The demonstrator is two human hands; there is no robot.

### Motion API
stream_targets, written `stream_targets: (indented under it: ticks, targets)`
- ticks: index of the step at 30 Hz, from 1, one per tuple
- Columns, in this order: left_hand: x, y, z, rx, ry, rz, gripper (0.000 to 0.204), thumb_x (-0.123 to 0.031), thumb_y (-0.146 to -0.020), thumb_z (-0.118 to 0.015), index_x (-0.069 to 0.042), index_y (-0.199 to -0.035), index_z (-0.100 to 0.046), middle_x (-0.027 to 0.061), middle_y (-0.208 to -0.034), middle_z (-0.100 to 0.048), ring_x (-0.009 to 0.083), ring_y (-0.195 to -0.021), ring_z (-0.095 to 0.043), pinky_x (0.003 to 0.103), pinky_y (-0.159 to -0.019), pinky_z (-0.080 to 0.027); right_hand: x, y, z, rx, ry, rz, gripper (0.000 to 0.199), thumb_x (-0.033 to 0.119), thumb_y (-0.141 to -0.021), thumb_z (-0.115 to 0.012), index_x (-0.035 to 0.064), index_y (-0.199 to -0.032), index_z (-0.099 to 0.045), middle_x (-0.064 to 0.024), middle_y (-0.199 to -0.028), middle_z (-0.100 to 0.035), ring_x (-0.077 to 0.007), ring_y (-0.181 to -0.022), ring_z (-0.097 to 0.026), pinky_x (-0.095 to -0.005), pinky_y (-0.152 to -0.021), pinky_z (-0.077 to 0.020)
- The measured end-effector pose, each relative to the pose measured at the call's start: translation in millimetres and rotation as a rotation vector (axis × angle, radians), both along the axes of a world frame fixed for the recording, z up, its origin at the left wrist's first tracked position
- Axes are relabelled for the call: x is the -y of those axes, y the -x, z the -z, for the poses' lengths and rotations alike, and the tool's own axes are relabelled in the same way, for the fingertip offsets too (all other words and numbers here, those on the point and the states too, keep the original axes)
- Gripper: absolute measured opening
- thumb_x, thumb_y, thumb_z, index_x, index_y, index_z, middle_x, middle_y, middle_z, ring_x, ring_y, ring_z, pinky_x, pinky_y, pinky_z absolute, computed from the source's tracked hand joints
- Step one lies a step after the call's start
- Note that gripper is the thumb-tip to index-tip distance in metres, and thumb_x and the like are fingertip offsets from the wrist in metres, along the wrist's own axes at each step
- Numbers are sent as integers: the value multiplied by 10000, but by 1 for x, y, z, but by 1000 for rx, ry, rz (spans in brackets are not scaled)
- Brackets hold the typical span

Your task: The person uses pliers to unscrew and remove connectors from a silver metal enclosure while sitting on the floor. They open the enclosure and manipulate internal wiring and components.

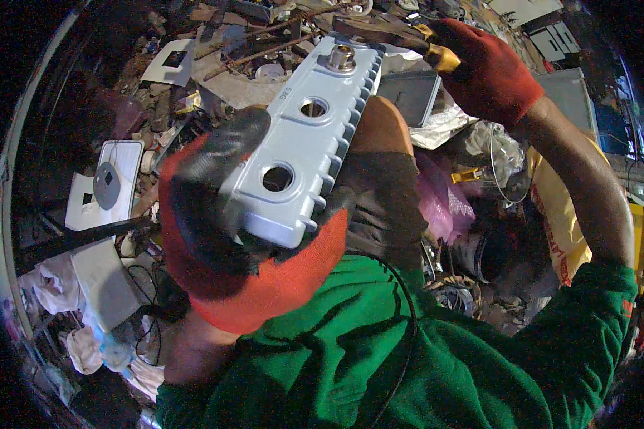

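Observation:
My left hand (218,214), in a red and black work glove, grips the near end of a long light-grey metal housing (295,143) with fins along its right edge. Two round holes pierce its face, and a threaded metal connector (341,60) sits in a third place near the far end. My right hand (490,75), in a red glove, is closed on the yellow handles of a pair of pliers (383,30). The dark, rusty-looking jaws reach left to the housing's far end, just beyond the connector. Whether they touch it I cannot tell.
Mixed scrap is spread all around. White plates (111,182) lie at the left, and pink bubble wrap (444,200) is right of my leg. A yellow sack (558,207) stands under my right forearm. A thin black cord (408,322) runs down my green top.

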State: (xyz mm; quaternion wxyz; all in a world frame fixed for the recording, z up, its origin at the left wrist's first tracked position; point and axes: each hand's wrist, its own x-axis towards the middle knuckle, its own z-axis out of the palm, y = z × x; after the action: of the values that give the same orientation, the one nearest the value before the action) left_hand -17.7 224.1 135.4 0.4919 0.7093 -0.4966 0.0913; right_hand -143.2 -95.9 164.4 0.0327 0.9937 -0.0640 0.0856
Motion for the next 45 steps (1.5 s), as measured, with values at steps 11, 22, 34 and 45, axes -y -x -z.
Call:
stream_targets:
  ticks: [11, 22, 34, 45]
  targets:
    - [0, 9, -18, 45, -24, 44, 745, -245, -544, -922, -29, -1161, -564, 156, -1138, -595, 325, -1043, -604, 431, -903, -498, -19, 79, -61, 88, 51, 26, 514, 70, -740, -729, 4, -1225, -572, -226, -1124, -655, -409, -1018, -648, -427, -860, -534]
    - [-16, 16, -30, 56, -40, 58, 753, -264, -523, -919, -24, -1146, -569, 163, -1146, -589, 308, -1041, -604, 414, -883, -503, -42, 106, -81, 113, 39, 140, 374, 83, -861, -638, 20, -1223, -572, -210, -1089, -664, -400, -997, -655, -427, -838, -536]
    - [-37, -22, -45, -82, -80, 179, 762, -258, -478, -896, -16, -1126, -576, 156, -1146, -585, 283, -1043, -600, 388, -876, -494, -23, 67, -72, 26, -37, 30, 596, 78, -662, -710, 32, -1234, -551, -189, -1076, -658, -401, -958, -657, -446, -815, -548]
    - [7, -122, 18, -1195, 249, 724, 778, -138, -341, -770, 3, -1083, -581, 84, -1043, -582, 237, -1007, -585, 322, -894, -449, -62, 58, -107, -149, -74, -269, 814, 360, -551, -792, -7, -1236, -550, -189, -1059, -602, -389, -938, -608, -450, -818, -506]
